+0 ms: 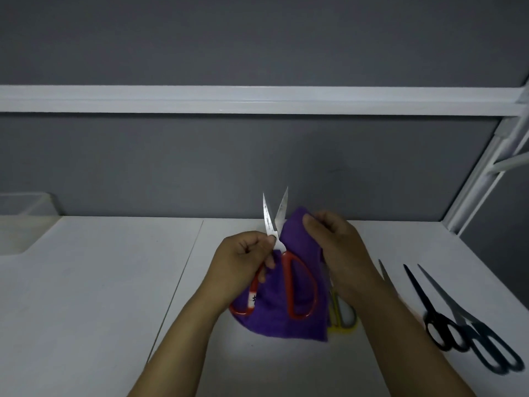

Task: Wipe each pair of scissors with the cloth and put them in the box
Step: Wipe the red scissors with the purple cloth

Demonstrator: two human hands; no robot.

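Red-handled steel scissors (287,279) are gripped by the left hand (243,262). Beside them, a purple cloth (294,239) is pinched by the right hand (337,245).

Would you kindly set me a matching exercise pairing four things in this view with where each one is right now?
Things:
1. red-handled steel scissors
2. purple cloth
3. yellow-handled scissors
4. translucent plastic box

States:
A. at the far left edge
B. gripped in the left hand, blades open
C. lying on the white table, partly hidden by the cloth
D. pinched in the right hand

Pairs: 1-B, 2-D, 3-C, 4-A
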